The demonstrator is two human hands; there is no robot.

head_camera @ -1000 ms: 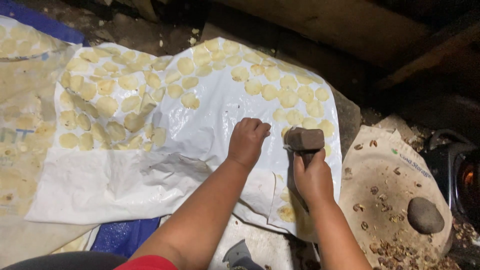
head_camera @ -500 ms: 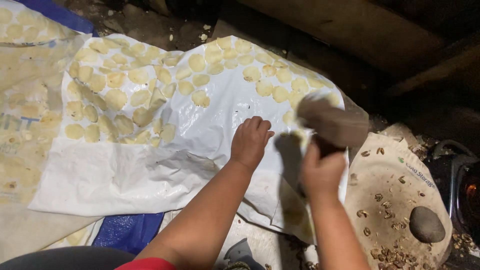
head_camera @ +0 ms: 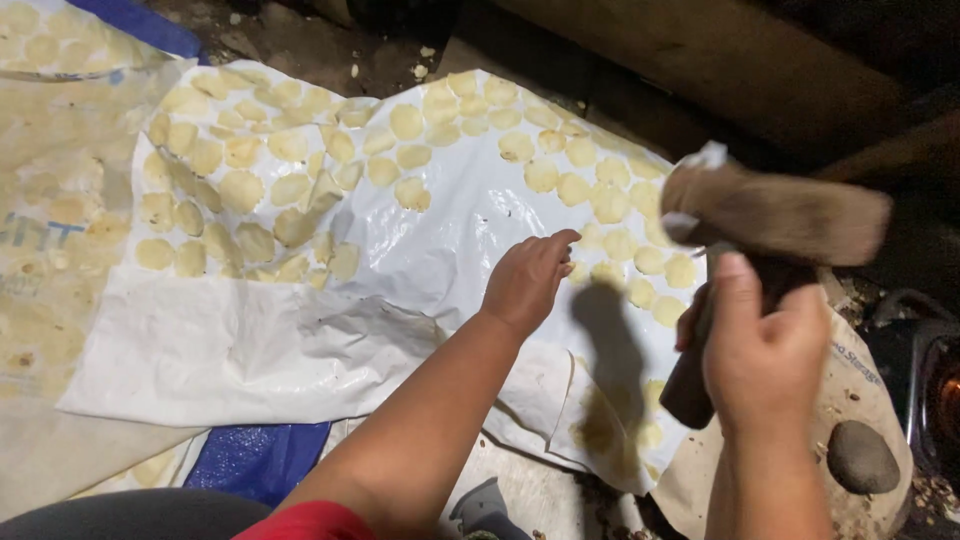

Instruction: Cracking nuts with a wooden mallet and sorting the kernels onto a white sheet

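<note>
The right hand (head_camera: 765, 345) has its grip wrapped tightly around the dark handle of a wooden mallet with a thick brown block-shaped head (head_camera: 780, 212). The mallet is raised in the air at the right side of the view, above the right edge of a white plastic sheet (head_camera: 300, 340). The handle's long axis runs steeply, from its lower end near the sheet's edge up to the head. The head's own long axis lies almost level, pointing left to right with a slight downward tilt toward the right, and it is blurred. A small white scrap clings to the head's left end.

The left hand (head_camera: 527, 280) rests palm down on the white sheet, fingers together and stretched toward the upper right, holding nothing. Its fingertips lie just beside a row of flat, round, pale yellow pieces (head_camera: 620, 245). Many more of these pieces cover the upper left and upper right of the sheet in close rows.

The sheet lies crumpled over a blue tarpaulin (head_camera: 255, 460), which shows below it and at the top left corner. To the left lies a yellowish translucent plastic sheet (head_camera: 45, 250) with faint blue print. At the lower right, a smooth grey rounded stone (head_camera: 862, 457) sits on a round pale slab (head_camera: 880, 370) strewn with crumbs.
</note>
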